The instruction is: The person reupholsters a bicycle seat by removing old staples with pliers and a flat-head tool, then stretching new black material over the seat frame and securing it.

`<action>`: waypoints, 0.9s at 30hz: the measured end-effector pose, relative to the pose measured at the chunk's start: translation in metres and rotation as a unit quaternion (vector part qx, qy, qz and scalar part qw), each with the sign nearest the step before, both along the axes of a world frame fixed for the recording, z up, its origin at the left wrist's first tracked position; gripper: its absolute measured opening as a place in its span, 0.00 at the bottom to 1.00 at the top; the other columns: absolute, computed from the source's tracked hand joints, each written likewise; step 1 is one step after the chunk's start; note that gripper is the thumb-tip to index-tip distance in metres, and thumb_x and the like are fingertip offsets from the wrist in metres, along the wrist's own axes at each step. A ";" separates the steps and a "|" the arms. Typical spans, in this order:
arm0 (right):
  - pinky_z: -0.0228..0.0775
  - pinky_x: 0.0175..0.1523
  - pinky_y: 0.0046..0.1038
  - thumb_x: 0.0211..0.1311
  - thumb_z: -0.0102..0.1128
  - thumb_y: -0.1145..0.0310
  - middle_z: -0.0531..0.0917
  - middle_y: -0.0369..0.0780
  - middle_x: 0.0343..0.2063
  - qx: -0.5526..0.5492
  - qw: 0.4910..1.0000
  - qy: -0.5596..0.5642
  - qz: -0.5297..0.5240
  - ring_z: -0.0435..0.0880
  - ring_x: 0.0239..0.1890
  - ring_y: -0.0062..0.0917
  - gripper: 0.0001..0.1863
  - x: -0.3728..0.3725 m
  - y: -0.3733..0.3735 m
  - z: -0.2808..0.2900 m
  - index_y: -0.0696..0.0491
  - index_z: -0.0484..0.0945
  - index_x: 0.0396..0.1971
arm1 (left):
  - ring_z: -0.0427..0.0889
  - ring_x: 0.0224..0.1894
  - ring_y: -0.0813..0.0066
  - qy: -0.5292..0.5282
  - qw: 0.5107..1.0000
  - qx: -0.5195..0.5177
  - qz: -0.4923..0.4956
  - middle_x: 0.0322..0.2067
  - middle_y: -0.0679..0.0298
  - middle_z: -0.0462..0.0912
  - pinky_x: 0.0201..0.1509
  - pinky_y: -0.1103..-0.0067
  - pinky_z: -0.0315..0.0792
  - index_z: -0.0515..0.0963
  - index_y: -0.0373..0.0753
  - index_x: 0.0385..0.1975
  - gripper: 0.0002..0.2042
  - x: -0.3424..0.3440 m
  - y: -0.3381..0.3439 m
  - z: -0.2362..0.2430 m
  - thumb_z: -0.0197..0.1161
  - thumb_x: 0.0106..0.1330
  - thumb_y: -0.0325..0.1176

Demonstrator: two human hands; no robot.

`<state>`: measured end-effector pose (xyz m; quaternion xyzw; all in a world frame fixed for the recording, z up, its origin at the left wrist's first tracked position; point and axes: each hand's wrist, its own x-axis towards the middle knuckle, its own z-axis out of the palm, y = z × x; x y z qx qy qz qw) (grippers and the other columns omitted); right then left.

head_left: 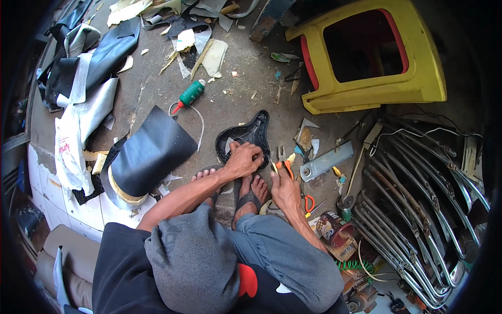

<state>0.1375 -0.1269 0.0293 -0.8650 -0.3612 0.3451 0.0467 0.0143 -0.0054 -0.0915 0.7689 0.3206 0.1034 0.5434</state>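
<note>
A black bicycle saddle (257,127) lies upside down on the floor by my feet, its hollow ribbed underside showing. My left hand (243,159) is closed over its wide rear end, fingers curled on the rim. A small pale grey piece pokes out beside that hand. My right hand (285,192) is just right of the saddle, closed round a slim thing with a pale yellow end (274,167); its kind cannot be made out. Close beyond those fingers are pliers (283,156) with orange handles. Whether my right hand touches them is unclear.
A green bottle with a red nozzle (191,93) lies beyond black sheet material (153,143) draped over a round form. A metal plate (327,161), orange-handled scissors (309,203), and bent metal tubes (413,204) are rightward. A yellow plastic shell (374,57) stands far right; scraps litter the floor.
</note>
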 end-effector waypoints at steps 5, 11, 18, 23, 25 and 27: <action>0.74 0.34 0.51 0.70 0.51 0.65 0.82 0.58 0.23 0.029 0.993 -0.039 0.111 0.84 0.28 0.55 0.26 -0.009 0.010 0.000 0.53 0.69 0.66 | 0.81 0.43 0.64 0.007 1.000 -0.013 -0.006 0.32 0.61 0.85 0.54 0.64 0.56 0.84 0.40 0.31 0.08 -0.003 0.001 -0.004 0.67 0.59 0.37; 0.75 0.34 0.51 0.64 0.54 0.66 0.83 0.58 0.25 -0.014 0.989 -0.030 0.144 0.85 0.30 0.56 0.34 -0.007 0.010 -0.011 0.55 0.63 0.71 | 0.81 0.44 0.64 -0.001 0.999 -0.047 -0.005 0.32 0.61 0.85 0.55 0.64 0.56 0.84 0.40 0.30 0.08 0.000 0.002 -0.002 0.67 0.58 0.37; 0.78 0.34 0.51 0.59 0.58 0.63 0.83 0.59 0.24 -0.058 0.985 -0.051 0.154 0.86 0.28 0.53 0.37 -0.022 0.024 0.004 0.59 0.65 0.69 | 0.82 0.41 0.64 -0.005 0.999 -0.040 0.007 0.29 0.61 0.84 0.56 0.64 0.57 0.84 0.41 0.30 0.07 -0.003 0.003 -0.005 0.66 0.57 0.36; 0.80 0.34 0.52 0.59 0.57 0.64 0.83 0.58 0.21 -0.036 0.980 -0.074 0.183 0.86 0.25 0.55 0.36 -0.017 0.024 -0.008 0.59 0.66 0.69 | 0.81 0.40 0.62 0.008 0.998 -0.056 -0.006 0.28 0.61 0.84 0.56 0.63 0.59 0.83 0.40 0.29 0.07 -0.002 0.006 0.001 0.65 0.58 0.37; 0.80 0.35 0.52 0.59 0.57 0.64 0.83 0.58 0.21 -0.040 0.981 -0.066 0.177 0.86 0.26 0.55 0.36 -0.019 0.023 -0.010 0.59 0.66 0.69 | 0.81 0.40 0.63 0.000 0.999 -0.036 0.008 0.28 0.61 0.84 0.55 0.63 0.59 0.83 0.40 0.29 0.07 -0.003 0.002 -0.005 0.65 0.58 0.37; 0.80 0.36 0.52 0.59 0.56 0.64 0.83 0.59 0.22 -0.050 0.983 -0.061 0.164 0.86 0.26 0.55 0.36 -0.020 0.023 -0.013 0.59 0.66 0.69 | 0.82 0.40 0.64 -0.012 0.999 -0.052 -0.004 0.28 0.62 0.83 0.55 0.64 0.60 0.83 0.39 0.29 0.07 -0.001 0.009 -0.007 0.66 0.57 0.36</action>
